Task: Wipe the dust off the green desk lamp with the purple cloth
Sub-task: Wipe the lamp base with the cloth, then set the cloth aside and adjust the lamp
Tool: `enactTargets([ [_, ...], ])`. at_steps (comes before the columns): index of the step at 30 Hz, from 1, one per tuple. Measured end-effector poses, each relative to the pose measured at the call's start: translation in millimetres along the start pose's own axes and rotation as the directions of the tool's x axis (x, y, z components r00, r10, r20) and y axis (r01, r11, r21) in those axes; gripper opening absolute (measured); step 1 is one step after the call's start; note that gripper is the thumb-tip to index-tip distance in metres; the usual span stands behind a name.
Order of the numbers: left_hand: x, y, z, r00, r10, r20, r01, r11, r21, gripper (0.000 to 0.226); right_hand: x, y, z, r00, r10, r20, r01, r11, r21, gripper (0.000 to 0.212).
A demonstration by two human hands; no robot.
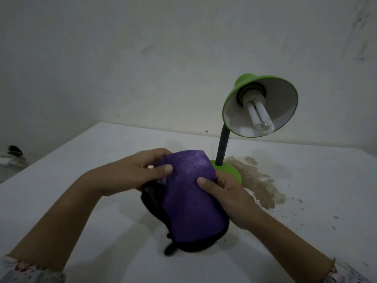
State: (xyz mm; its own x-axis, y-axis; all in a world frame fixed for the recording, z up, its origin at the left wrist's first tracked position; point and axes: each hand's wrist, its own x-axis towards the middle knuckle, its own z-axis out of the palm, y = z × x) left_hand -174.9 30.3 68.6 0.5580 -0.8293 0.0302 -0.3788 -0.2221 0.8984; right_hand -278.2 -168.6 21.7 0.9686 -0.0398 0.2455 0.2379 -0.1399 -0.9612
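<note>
The purple cloth [189, 193] is held up above the white worktop [81, 201], in front of the green desk lamp [259, 107] and covering part of its round base [230, 170]. The cloth is folded, with a black trim along its lower edge and a small black loop hanging at the bottom.

The left hand [140, 172] pinches the cloth's upper left side, thumb on the front and fingers curled behind. The right hand [226, 197] grips the right edge, thumb pressed on the purple face and fingers wrapped behind.

The lamp stands on the worktop just behind the right hand; a dark neck rises from the base to the green shade, which tilts toward the camera and shows a white bulb [260, 115]. A brown stain [259, 180] marks the worktop just right of the base, with dark specks farther right. A pale wall rises behind.
</note>
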Motion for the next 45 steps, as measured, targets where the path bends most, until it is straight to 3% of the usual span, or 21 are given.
enactTargets([
  [3,13,-1,24,0.997,-0.035,0.074,0.034,0.999,0.019,0.042,-18,-5,-21,0.999,0.038,-0.037,-0.038,0.999,-0.015,0.017],
  [7,43,13,67,0.965,0.109,0.239,-0.080,0.989,-0.125,0.051,-62,-13,-64,0.986,0.129,-0.110,-0.124,0.991,0.051,0.028],
  [10,70,31,102,0.925,0.193,0.327,-0.122,0.966,-0.226,0.062,-105,-18,-104,0.950,0.170,-0.263,-0.150,0.984,0.094,0.025],
  [14,108,53,156,0.858,0.263,0.441,-0.140,0.946,-0.292,0.043,-157,-21,-150,0.903,0.226,-0.365,-0.185,0.972,0.143,0.026],
  [16,128,60,183,0.823,0.260,0.506,-0.144,0.955,-0.258,0.036,-177,-15,-173,0.882,0.262,-0.392,-0.215,0.963,0.161,0.026],
  [18,148,60,203,0.808,0.213,0.550,-0.122,0.973,-0.198,0.042,-185,-5,-190,0.868,0.301,-0.395,-0.258,0.953,0.159,0.027],
  [21,185,53,232,0.831,0.145,0.537,-0.179,0.984,0.012,0.048,-184,17,-215,0.827,0.333,-0.453,-0.377,0.926,-0.007,0.024],
  [24,220,46,250,0.838,0.153,0.524,-0.319,0.916,0.243,0.052,-169,40,-239,0.798,0.239,-0.553,-0.469,0.822,-0.322,0.021],
  [28,256,41,262,0.865,0.195,0.463,-0.381,0.855,0.352,0.059,-145,62,-265,0.776,0.069,-0.627,-0.529,0.612,-0.588,0.016],
  [30,269,37,265,0.869,0.215,0.447,-0.402,0.832,0.382,0.063,-136,66,-271,0.759,0.027,-0.650,-0.561,0.534,-0.633,0.028],
  [34,286,25,273,0.860,0.222,0.459,-0.442,0.773,0.455,0.069,-127,68,-268,0.759,-0.060,-0.649,-0.593,0.348,-0.726,0.072],
  [37,294,15,278,0.865,0.222,0.450,-0.455,0.727,0.514,0.068,-124,73,-260,0.814,0.110,-0.571,-0.580,0.214,-0.786,0.075],
  [40,298,9,279,0.883,0.209,0.421,-0.454,0.613,0.647,0.063,-124,82,-259,0.772,0.333,-0.541,-0.606,0.130,-0.785,0.068],
  [43,296,8,275,0.902,0.215,0.375,-0.432,0.466,0.772,0.056,-125,84,-262,0.770,0.351,-0.533,-0.598,0.104,-0.795,0.067],
  [45,288,7,270,0.909,0.243,0.339,-0.414,0.435,0.800,0.054,-126,83,-263,0.774,0.349,-0.528,-0.591,0.099,-0.800,0.067],
])
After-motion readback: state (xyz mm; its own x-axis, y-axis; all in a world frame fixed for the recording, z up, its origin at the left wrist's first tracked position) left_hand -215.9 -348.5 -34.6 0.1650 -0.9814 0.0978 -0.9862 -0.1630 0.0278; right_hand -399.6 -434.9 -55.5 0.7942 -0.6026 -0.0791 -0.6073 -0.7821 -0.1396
